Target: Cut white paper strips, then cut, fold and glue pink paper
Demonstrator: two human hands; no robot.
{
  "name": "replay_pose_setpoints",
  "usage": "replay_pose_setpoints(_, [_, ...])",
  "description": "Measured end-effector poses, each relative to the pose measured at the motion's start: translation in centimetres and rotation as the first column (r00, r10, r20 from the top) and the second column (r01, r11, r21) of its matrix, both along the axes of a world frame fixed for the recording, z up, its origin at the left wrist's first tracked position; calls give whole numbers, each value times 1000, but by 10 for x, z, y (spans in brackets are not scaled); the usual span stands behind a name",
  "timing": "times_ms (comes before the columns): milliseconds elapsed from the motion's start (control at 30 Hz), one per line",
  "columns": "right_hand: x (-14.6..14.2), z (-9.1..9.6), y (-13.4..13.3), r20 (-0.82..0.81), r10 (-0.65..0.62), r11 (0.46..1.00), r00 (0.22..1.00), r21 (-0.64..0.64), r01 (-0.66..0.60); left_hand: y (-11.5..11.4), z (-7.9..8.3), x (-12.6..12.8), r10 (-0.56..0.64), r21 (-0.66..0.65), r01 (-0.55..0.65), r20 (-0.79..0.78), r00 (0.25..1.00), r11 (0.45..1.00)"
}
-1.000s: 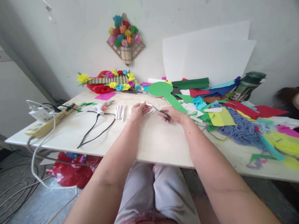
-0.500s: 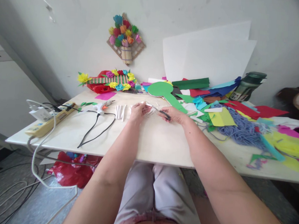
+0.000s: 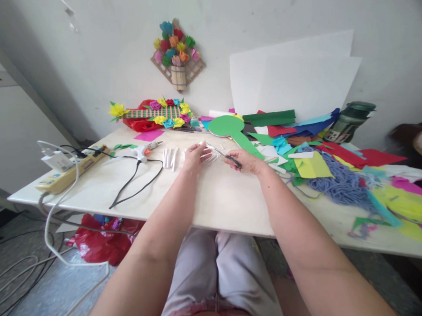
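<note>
My left hand (image 3: 194, 156) rests on the white table (image 3: 208, 203) near its far side, fingers pinched on a small white paper piece (image 3: 206, 153). My right hand (image 3: 245, 161) is closed round the black handles of a pair of scissors (image 3: 224, 154), whose blades point left toward the paper in my left hand. Several short white paper strips (image 3: 170, 157) lie just left of my left hand.
A glue gun (image 3: 144, 150) with a black cord lies left of the strips, beside a power strip (image 3: 67, 170) at the left edge. A green paper paddle shape (image 3: 234, 130), coloured paper sheets, blue yarn (image 3: 341, 182) and a dark bottle (image 3: 349, 121) crowd the right. Paper-flower crafts (image 3: 156, 112) sit at the back.
Both hands stay in nearly the same spot; my left fingers have shifted slightly on the white paper piece.
</note>
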State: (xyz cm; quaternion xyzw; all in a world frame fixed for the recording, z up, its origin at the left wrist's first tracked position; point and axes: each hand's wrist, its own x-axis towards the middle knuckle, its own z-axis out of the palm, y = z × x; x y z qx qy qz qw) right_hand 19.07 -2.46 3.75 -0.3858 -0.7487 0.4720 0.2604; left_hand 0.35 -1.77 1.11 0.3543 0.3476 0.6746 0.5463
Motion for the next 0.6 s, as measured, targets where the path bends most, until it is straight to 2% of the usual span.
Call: replay_pose_setpoints(600, [0,1,0,-23,33,999,999,27,-33,6,-3,-3,-8,-13,9,94,996,1000])
